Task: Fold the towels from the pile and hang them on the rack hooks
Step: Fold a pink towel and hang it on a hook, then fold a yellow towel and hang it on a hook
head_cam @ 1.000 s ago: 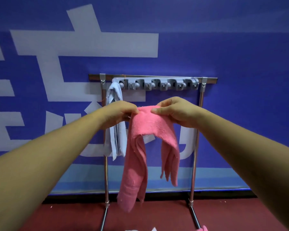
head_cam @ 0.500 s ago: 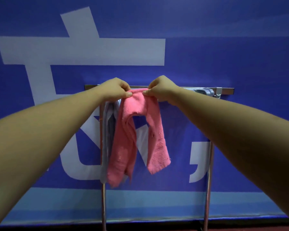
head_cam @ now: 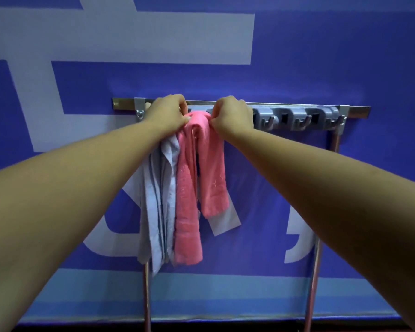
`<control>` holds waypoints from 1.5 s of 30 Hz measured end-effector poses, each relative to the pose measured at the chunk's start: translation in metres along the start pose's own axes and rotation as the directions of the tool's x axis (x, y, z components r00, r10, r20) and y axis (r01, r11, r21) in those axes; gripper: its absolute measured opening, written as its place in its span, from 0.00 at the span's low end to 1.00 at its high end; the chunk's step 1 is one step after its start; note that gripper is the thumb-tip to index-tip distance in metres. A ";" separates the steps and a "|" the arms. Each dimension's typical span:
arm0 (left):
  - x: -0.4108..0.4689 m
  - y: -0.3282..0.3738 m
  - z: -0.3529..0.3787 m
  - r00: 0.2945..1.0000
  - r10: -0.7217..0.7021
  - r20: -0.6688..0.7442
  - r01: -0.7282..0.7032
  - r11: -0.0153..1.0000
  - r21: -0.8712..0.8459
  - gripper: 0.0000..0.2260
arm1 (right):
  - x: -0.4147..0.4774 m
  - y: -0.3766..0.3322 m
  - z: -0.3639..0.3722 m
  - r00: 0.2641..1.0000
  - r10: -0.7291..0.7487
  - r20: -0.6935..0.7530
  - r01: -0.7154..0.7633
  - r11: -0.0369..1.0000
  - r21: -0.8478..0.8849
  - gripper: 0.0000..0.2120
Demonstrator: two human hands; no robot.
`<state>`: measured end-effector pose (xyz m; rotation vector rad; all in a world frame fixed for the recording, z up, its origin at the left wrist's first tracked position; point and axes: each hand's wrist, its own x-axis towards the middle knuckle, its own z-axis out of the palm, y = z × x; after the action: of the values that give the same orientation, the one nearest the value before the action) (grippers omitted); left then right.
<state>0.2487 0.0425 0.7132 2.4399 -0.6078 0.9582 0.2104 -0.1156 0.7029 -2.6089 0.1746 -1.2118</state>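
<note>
A pink towel (head_cam: 197, 178) hangs folded over at the grey hook strip (head_cam: 295, 117) of the metal rack (head_cam: 355, 111), its two ends drooping down. My left hand (head_cam: 168, 113) pinches its top from the left and my right hand (head_cam: 233, 116) pinches it from the right, both pressed up against the rail. A pale blue towel (head_cam: 157, 207) hangs from the leftmost hook, just left of the pink one and touching it. The hook under the pink towel is hidden by the cloth and my hands.
Three empty grey hooks (head_cam: 300, 123) show along the strip to the right. The rack's two upright legs (head_cam: 314, 271) run down to the floor in front of a blue banner wall (head_cam: 297, 56) with large white lettering.
Both hands lifted the pink towel from chest height up to the hook strip. The view closed in on the rack and the towel's ends now hang closer together.
</note>
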 end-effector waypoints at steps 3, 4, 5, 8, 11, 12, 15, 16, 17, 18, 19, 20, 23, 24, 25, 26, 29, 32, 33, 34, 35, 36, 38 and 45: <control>-0.010 -0.001 -0.011 0.992 0.126 0.003 -0.126 0.992 0.028 0.05 | -0.015 0.000 -0.011 0.998 -0.053 0.021 0.053 0.999 0.001 0.10; -0.017 0.000 -0.016 0.985 0.171 0.019 -0.172 0.985 0.024 0.07 | -0.022 0.002 -0.017 0.995 -0.096 0.006 0.096 0.995 0.022 0.11; -0.024 0.000 -0.019 0.977 0.206 0.049 -0.205 0.979 -0.016 0.11 | -0.031 0.005 -0.021 0.989 -0.150 -0.009 0.150 0.988 0.047 0.13; -0.047 -0.003 -0.025 0.951 0.282 0.126 -0.273 0.958 -0.085 0.24 | -0.055 0.011 -0.026 0.947 -0.321 0.016 0.321 0.947 0.017 0.18; -0.051 -0.006 -0.020 0.953 0.287 0.101 -0.293 0.955 0.043 0.20 | -0.062 0.009 -0.021 0.937 -0.339 0.088 0.344 0.938 -0.042 0.17; -0.051 -0.005 -0.019 0.956 0.281 0.080 -0.287 0.955 0.079 0.17 | -0.061 0.008 -0.018 0.943 -0.322 0.084 0.327 0.943 -0.054 0.15; -0.053 0.005 -0.017 0.959 0.279 0.048 -0.283 0.945 0.167 0.09 | -0.059 0.007 -0.014 0.964 -0.264 0.009 0.264 0.958 -0.108 0.12; -0.055 0.006 -0.016 0.960 0.274 0.049 -0.278 0.946 0.166 0.07 | -0.059 0.008 -0.013 0.970 -0.245 -0.004 0.243 0.964 -0.112 0.12; -0.057 0.006 -0.015 0.963 0.264 0.061 -0.270 0.953 0.136 0.07 | -0.061 0.009 -0.013 0.972 -0.233 -0.003 0.232 0.967 -0.107 0.12; -0.061 0.007 -0.015 0.961 0.264 0.079 -0.271 0.959 0.084 0.07 | -0.066 0.010 -0.014 0.972 -0.234 0.002 0.233 0.967 -0.098 0.12; -0.066 0.008 -0.015 0.961 0.260 0.093 -0.263 0.965 0.023 0.08 | -0.071 0.011 -0.016 0.970 -0.242 0.005 0.242 0.966 -0.086 0.12; -0.073 0.010 -0.015 0.965 0.244 0.101 -0.242 0.970 -0.034 0.10 | -0.078 0.012 -0.019 0.968 -0.251 0.000 0.251 0.965 -0.072 0.11; -0.105 0.016 -0.015 0.983 0.122 0.135 -0.094 0.976 -0.197 0.10 | -0.106 0.015 -0.025 0.977 -0.214 -0.012 0.214 0.977 -0.005 0.12; -0.119 0.017 -0.012 0.981 0.097 0.166 -0.056 0.970 -0.238 0.10 | -0.118 0.018 -0.025 0.984 -0.174 0.034 0.173 0.984 0.036 0.12; -0.134 0.017 -0.008 0.975 0.084 0.206 -0.027 0.964 -0.263 0.11 | -0.132 0.022 -0.022 0.986 -0.126 0.110 0.117 0.989 0.086 0.13; -0.149 0.017 -0.003 0.963 0.075 0.258 -0.005 0.965 -0.263 0.10 | -0.147 0.029 -0.017 0.977 -0.076 0.201 0.052 0.991 0.122 0.14; -0.195 0.011 0.024 0.900 0.017 0.436 0.076 0.978 -0.195 0.09 | -0.198 0.053 0.001 0.894 0.064 0.443 -0.101 0.993 0.060 0.16; -0.247 0.005 0.059 0.847 -0.024 0.531 0.117 0.983 -0.143 0.09 | -0.247 0.077 0.021 0.783 0.184 0.594 -0.211 0.977 -0.025 0.11; -0.266 0.004 0.070 0.834 -0.036 0.550 0.132 0.982 -0.137 0.08 | -0.263 0.085 0.028 0.753 0.219 0.620 -0.247 0.968 -0.042 0.12; -0.285 0.003 0.081 0.821 -0.049 0.568 0.151 0.979 -0.134 0.08 | -0.280 0.093 0.035 0.734 0.252 0.631 -0.285 0.957 -0.052 0.13; -0.304 0.003 0.091 0.805 -0.067 0.590 0.176 0.976 -0.129 0.09 | -0.297 0.102 0.043 0.719 0.283 0.635 -0.321 0.945 -0.058 0.13; -0.322 0.003 0.102 0.781 -0.087 0.618 0.205 0.971 -0.123 0.09 | -0.315 0.111 0.050 0.710 0.304 0.635 -0.351 0.935 -0.055 0.14; -0.358 0.001 0.125 0.719 -0.123 0.684 0.263 0.959 -0.104 0.10 | -0.353 0.128 0.064 0.685 0.332 0.649 -0.402 0.915 -0.043 0.14; -0.463 -0.010 0.206 0.519 -0.187 0.834 0.392 0.919 -0.039 0.06 | -0.497 0.189 0.119 0.434 0.462 0.774 -0.533 0.824 -0.192 0.15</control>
<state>0.0536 0.0467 0.2455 2.5500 -0.5015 -0.4612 -0.0198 -0.1683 0.2112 -2.4514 0.6400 0.2156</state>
